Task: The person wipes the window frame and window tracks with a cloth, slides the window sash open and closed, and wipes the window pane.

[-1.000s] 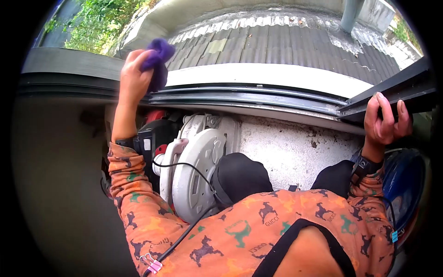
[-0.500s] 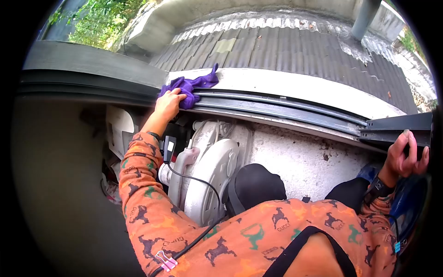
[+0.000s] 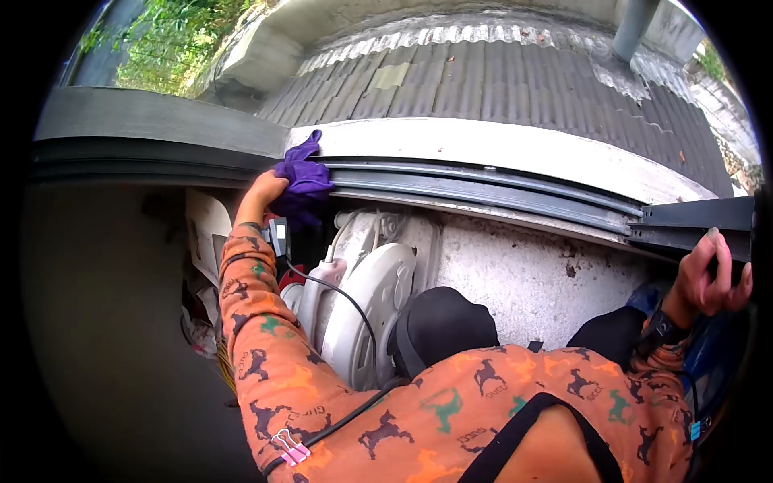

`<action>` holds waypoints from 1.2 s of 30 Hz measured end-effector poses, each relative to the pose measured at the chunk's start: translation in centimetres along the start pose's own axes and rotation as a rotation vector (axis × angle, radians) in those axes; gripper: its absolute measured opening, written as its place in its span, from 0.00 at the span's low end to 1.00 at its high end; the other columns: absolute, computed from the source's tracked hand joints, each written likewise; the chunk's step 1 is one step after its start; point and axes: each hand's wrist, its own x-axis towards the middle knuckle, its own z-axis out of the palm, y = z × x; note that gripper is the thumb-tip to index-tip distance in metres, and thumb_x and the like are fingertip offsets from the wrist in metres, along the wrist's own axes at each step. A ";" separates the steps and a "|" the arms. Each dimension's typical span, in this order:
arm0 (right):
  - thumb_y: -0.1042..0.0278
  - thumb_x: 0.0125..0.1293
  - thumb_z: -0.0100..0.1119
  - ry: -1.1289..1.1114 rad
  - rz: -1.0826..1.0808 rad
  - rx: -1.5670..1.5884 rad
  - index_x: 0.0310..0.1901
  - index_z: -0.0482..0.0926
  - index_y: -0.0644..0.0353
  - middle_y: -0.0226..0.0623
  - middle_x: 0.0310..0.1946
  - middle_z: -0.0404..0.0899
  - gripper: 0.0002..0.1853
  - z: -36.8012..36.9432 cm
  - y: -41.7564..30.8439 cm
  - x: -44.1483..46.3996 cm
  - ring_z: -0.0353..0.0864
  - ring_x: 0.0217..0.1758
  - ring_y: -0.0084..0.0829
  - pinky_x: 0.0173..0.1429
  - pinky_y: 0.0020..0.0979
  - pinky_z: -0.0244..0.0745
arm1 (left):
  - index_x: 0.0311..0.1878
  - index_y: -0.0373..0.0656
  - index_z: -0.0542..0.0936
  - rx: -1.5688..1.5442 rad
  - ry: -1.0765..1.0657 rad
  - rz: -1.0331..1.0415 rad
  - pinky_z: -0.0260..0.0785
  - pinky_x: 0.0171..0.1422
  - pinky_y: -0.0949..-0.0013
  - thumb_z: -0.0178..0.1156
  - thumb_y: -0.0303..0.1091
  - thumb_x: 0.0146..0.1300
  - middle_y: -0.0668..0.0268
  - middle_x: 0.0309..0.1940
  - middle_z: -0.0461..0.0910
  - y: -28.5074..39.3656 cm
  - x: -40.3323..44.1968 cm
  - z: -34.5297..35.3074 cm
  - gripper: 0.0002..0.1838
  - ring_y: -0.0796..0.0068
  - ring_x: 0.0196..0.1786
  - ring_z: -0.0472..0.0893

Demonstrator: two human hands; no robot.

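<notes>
My left hand is closed on a bunched purple cloth at the left part of the metal window track. One end of the cloth lies up over the white sill, while the rest drapes over the track and hangs below its inner edge. Most of my left fingers are hidden behind the cloth. Far to the right, my right hand is raised beside the dark side frame. Its fingers are loosely bent and apart, with nothing visible in them.
Below the track stands a dusty white toilet with its lid. A black cable runs from a small device by my left wrist to my chest. Dark sliding frame fills the left; corrugated roofing lies outside.
My left hand has drawn the purple cloth left and toward me; its upper end has slid left along the sill and more cloth hangs below the track. My right hand stays nearly still.
</notes>
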 end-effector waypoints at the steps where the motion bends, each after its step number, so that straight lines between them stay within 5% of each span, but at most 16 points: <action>1: 0.67 0.51 0.73 -0.010 -0.040 -0.033 0.25 0.83 0.43 0.16 0.34 0.77 0.06 -0.2 0.1 0.1 0.68 0.52 0.35 0.52 0.24 0.70 | 0.50 0.33 0.77 0.023 0.099 -0.006 0.66 0.61 0.60 0.53 0.37 0.50 0.44 0.50 0.76 -0.8 1.8 2.0 0.24 0.48 0.56 0.75; 6: 0.67 0.51 0.74 -0.062 -0.125 -0.172 0.26 0.83 0.42 0.17 0.34 0.77 0.06 -0.3 0.1 -0.1 0.68 0.52 0.35 0.52 0.24 0.70 | 0.51 0.31 0.75 0.129 0.171 0.203 0.68 0.58 0.60 0.57 0.39 0.49 0.43 0.47 0.78 5.2 0.1 1.8 0.27 0.49 0.53 0.77; 8: 0.67 0.51 0.74 -0.034 -0.094 -0.141 0.26 0.83 0.43 0.18 0.34 0.77 0.06 0.1 0.2 -0.4 0.68 0.52 0.34 0.52 0.24 0.70 | 0.48 0.33 0.76 -0.326 -0.012 0.358 0.71 0.52 0.64 0.59 0.35 0.51 0.53 0.42 0.81 4.8 2.1 3.1 0.22 0.61 0.46 0.81; 10: 0.67 0.51 0.74 -0.024 -0.080 -0.127 0.27 0.83 0.44 0.18 0.34 0.77 0.06 0.2 -0.1 0.0 0.68 0.51 0.33 0.52 0.24 0.70 | 0.49 0.35 0.75 -0.757 -0.240 0.430 0.71 0.48 0.71 0.58 0.28 0.54 0.64 0.38 0.80 10.7 -4.4 -1.7 0.18 0.77 0.40 0.79; 12: 0.68 0.50 0.74 0.023 0.063 -0.009 0.27 0.84 0.46 0.18 0.34 0.78 0.06 0.1 -0.8 1.2 0.69 0.50 0.31 0.52 0.23 0.69 | 0.50 0.37 0.74 -1.041 -0.014 0.502 0.71 0.46 0.75 0.57 0.25 0.56 0.70 0.36 0.78 9.8 -3.9 -4.3 0.16 0.85 0.38 0.77; 14: 0.68 0.50 0.74 0.021 0.039 0.016 0.27 0.84 0.47 0.18 0.33 0.78 0.06 0.1 -0.4 0.8 0.69 0.50 0.31 0.52 0.23 0.69 | 0.50 0.36 0.73 -0.949 0.290 0.471 0.71 0.48 0.72 0.59 0.30 0.56 0.65 0.38 0.80 6.6 -2.7 -6.7 0.18 0.78 0.40 0.79; 16: 0.69 0.49 0.74 0.024 0.021 0.044 0.27 0.84 0.48 0.17 0.33 0.79 0.06 0.1 -0.1 0.4 0.69 0.50 0.30 0.52 0.23 0.69 | 0.50 0.35 0.73 -0.525 0.562 0.305 0.71 0.51 0.68 0.60 0.35 0.57 0.57 0.41 0.81 3.1 -1.8 -7.4 0.20 0.69 0.44 0.80; 18: 0.69 0.50 0.74 -0.020 -0.050 -0.042 0.26 0.83 0.46 0.17 0.32 0.79 0.07 0.0 0.0 0.0 0.69 0.50 0.31 0.52 0.23 0.69 | 0.58 0.38 0.70 -0.075 0.557 0.020 0.67 0.59 0.61 0.62 0.50 0.57 0.45 0.52 0.76 1.0 -1.1 -5.6 0.32 0.51 0.56 0.76; 21: 0.68 0.50 0.74 -0.006 -0.072 -0.074 0.25 0.83 0.45 0.17 0.32 0.79 0.07 0.1 0.1 -0.2 0.68 0.51 0.31 0.52 0.24 0.69 | 0.64 0.52 0.68 0.124 0.351 -0.134 0.64 0.63 0.57 0.55 0.56 0.59 0.49 0.56 0.73 -0.4 0.5 -0.8 0.32 0.53 0.61 0.71; 24: 0.67 0.51 0.74 -0.005 -0.079 -0.106 0.25 0.83 0.43 0.17 0.32 0.78 0.07 0.0 0.4 -0.4 0.67 0.52 0.33 0.52 0.24 0.69 | 0.56 0.38 0.75 0.237 0.091 -0.236 0.63 0.65 0.58 0.51 0.56 0.60 0.48 0.58 0.72 -1.6 4.0 2.4 0.32 0.53 0.63 0.70; 32: 0.65 0.51 0.73 -0.023 -0.088 -0.202 0.24 0.82 0.41 0.16 0.33 0.78 0.07 -0.3 0.3 -0.6 0.69 0.51 0.33 0.52 0.25 0.70 | 0.52 0.36 0.78 0.422 -0.228 0.041 0.63 0.64 0.62 0.51 0.58 0.56 0.47 0.54 0.74 1.7 4.7 0.1 0.33 0.53 0.60 0.73; 36: 0.64 0.51 0.74 0.016 -0.077 -0.154 0.24 0.83 0.41 0.16 0.32 0.79 0.07 0.2 -0.1 -0.1 0.70 0.50 0.32 0.51 0.24 0.71 | 0.40 0.30 0.81 0.369 -0.259 0.289 0.70 0.53 0.60 0.56 0.58 0.52 0.42 0.41 0.79 8.7 1.2 1.2 0.33 0.48 0.46 0.80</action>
